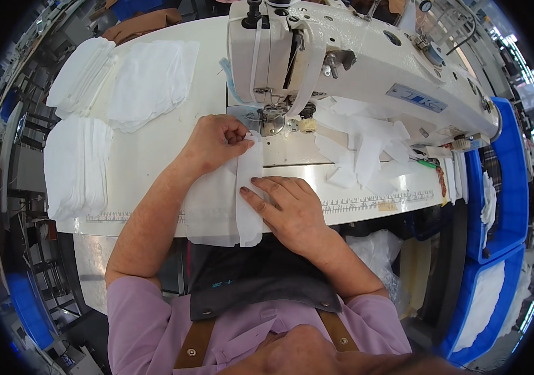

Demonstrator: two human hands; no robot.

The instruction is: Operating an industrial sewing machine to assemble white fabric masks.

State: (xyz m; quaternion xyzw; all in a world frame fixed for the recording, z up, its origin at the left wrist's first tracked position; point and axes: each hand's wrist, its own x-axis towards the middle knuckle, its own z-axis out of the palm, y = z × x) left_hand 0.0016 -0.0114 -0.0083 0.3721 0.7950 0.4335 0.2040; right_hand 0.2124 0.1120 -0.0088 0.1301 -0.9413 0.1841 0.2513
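Observation:
A white fabric piece [212, 209] lies on the sewing table in front of me, its near end hanging over the front edge. Along its right side runs a narrower white strip [250, 212]. Close to the presser foot [272, 120] of the sewing machine [373, 62], my left hand [217, 142] pinches the far end of the strip between thumb and fingers. My right hand [289, 209] rests on the strip's right edge, fingers stretched out and slightly apart, pressing from above. Whether fabric lies under the presser foot cannot be made out.
Stacks of white fabric pieces [78, 165] stand on the table's left, with another pile [153, 81] behind. White scraps [367, 150] lie under the machine arm. A ruler strip [373, 201] follows the front edge. Blue bins [509, 181] holding white fabric stand at right.

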